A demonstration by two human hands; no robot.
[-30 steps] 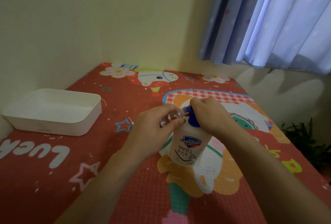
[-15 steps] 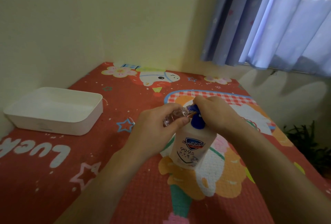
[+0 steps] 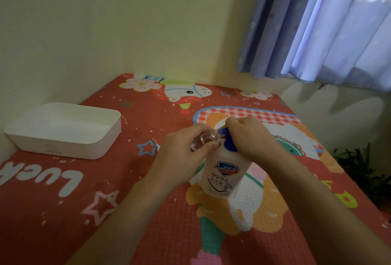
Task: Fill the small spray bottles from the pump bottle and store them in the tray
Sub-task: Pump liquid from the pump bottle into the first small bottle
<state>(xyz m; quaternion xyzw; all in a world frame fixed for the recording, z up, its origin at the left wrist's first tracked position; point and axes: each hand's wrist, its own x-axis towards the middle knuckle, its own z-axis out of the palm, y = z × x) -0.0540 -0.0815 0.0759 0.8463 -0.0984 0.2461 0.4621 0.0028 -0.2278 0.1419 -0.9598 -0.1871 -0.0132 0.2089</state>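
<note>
A white pump bottle with a blue pump head stands upright on the red patterned mat. My right hand lies over the pump head, covering its top. My left hand grips a small clear spray bottle, tilted on its side with its open mouth against the blue nozzle. A white tray sits at the mat's left edge, next to the wall, with nothing visible inside it.
A red cartoon mat covers the surface, which ends at the yellow walls behind and on the left. Blue curtains hang at the upper right. A green plant stands beyond the right edge.
Both hands, the spray bottle and the pump bottle hold the same pose. Only the head camera has shifted slightly.
</note>
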